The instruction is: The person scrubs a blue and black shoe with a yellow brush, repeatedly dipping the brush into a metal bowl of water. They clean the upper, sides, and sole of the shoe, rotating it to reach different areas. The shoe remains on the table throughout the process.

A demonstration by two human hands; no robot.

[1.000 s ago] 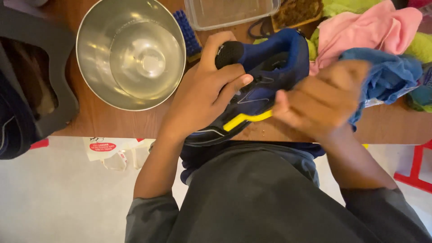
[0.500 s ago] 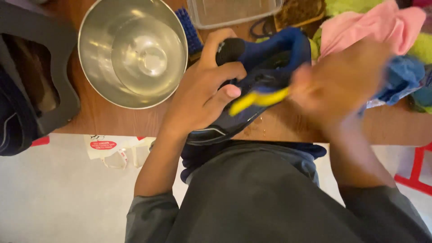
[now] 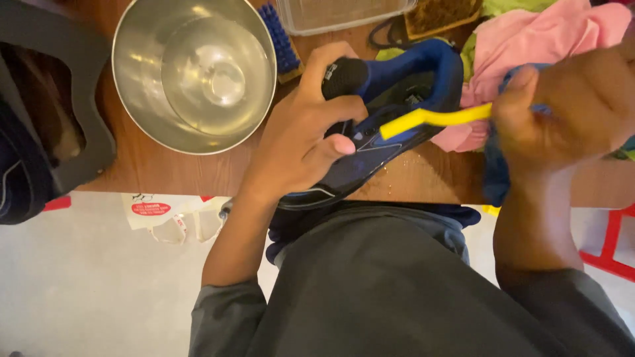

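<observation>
I sit at a brown wooden table (image 3: 198,173) whose near edge runs straight across under me, its varnish catching a soft, even indoor light and a few wet specks near the middle. Below the edge lies a pale grey floor (image 3: 86,291), smooth and plain, with a white plastic bag (image 3: 169,215) printed in red lying flat on it close to the table. At my far right a red frame (image 3: 612,248), perhaps a piece of furniture, stands on that floor, though I cannot tell what it belongs to.
</observation>
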